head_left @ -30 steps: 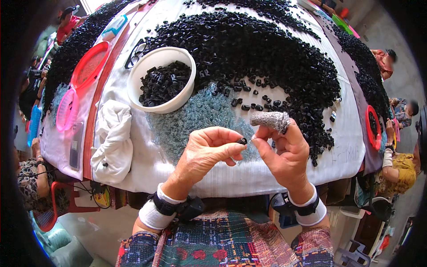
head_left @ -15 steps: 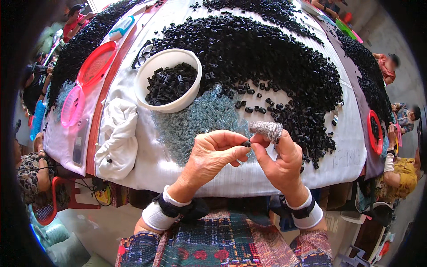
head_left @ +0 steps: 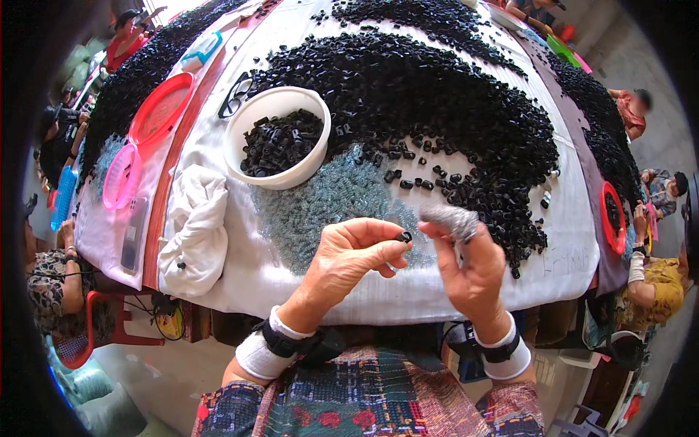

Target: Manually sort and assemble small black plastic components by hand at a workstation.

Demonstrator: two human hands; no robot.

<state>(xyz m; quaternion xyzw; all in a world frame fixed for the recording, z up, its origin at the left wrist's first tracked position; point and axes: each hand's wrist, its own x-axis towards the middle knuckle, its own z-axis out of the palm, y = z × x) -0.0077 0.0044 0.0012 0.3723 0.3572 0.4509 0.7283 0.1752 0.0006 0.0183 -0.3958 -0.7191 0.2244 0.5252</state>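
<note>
Between thumb and forefinger, my left hand (head_left: 348, 247) pinches a small black plastic piece (head_left: 404, 237) with an opening facing up. Apart from it, to the right, is my right hand (head_left: 473, 273), smeared by motion. A grey knitted finger cover (head_left: 453, 221) sits on its forefinger, and whether anything lies under the fingertips is unclear. Below and beyond both hands spreads a pile of small silvery-blue coils that look like springs (head_left: 320, 207). A large heap of similar black pieces (head_left: 437, 95) curves around behind them. White bands circle both wrists.
A white bowl (head_left: 319, 156) of black pieces stands left of the heap, with eyeglasses (head_left: 235, 95) beside it. A crumpled white cloth (head_left: 193, 237) lies at the left. Red (head_left: 188, 95) and pink baskets (head_left: 108, 186) rest farther left. Other people sit around neighbouring tables.
My right hand has drawn away to the right from the black piece, which my left hand still pinches in nearly the same place. The piece now shows its opening.
</note>
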